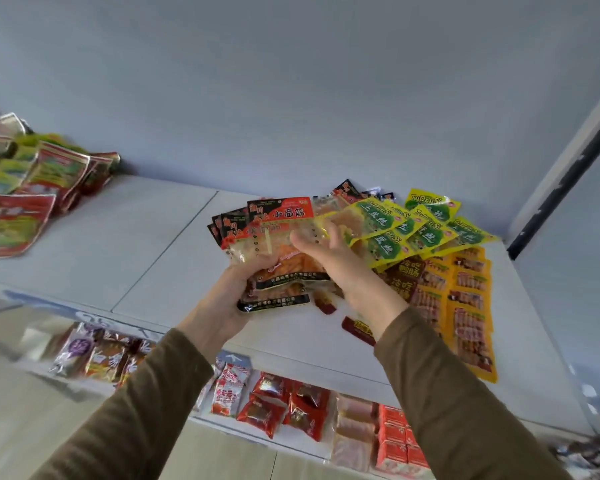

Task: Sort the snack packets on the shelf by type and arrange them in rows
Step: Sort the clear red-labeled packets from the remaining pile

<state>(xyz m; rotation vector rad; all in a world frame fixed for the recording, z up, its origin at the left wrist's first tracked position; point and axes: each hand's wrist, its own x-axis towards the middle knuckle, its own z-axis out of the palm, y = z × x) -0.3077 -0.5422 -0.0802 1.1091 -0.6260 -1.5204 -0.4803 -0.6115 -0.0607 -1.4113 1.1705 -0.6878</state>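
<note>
- Several red-and-black packets (278, 244) sit fanned in my left hand (232, 299), raised just above the white shelf (146, 258); my fingers curl under the stack's lower edge and grip it; the clear windows show orange strips inside.
- My right hand (329, 258) is up against the right side of that stack; thumb and fingers pinch the corner of a yellow-and-green packet (364, 220); the pinched corner overlaps the red stack's edge.
- More yellow-and-green packets (430, 230) lie overlapped just behind and to the right of my right hand, spread towards the back wall (291, 98); a few dark packets (347, 190) poke out behind them.
- Orange-yellow packets (468, 303) lie in rows along the right end of the shelf, running towards its front edge; brown packets (400, 275) rest between them and my right wrist.
- Two small dark red packets (357, 330) lie on the shelf beneath my right forearm; I cannot read them.
- Far to the left, well apart from all this, a heap of red-and-green packets (32, 195) stands on the same shelf.
- Below, the lower shelf (291, 441) carries red, white and pink snack packs; my brown sleeves (458, 403) cross in front of it.
</note>
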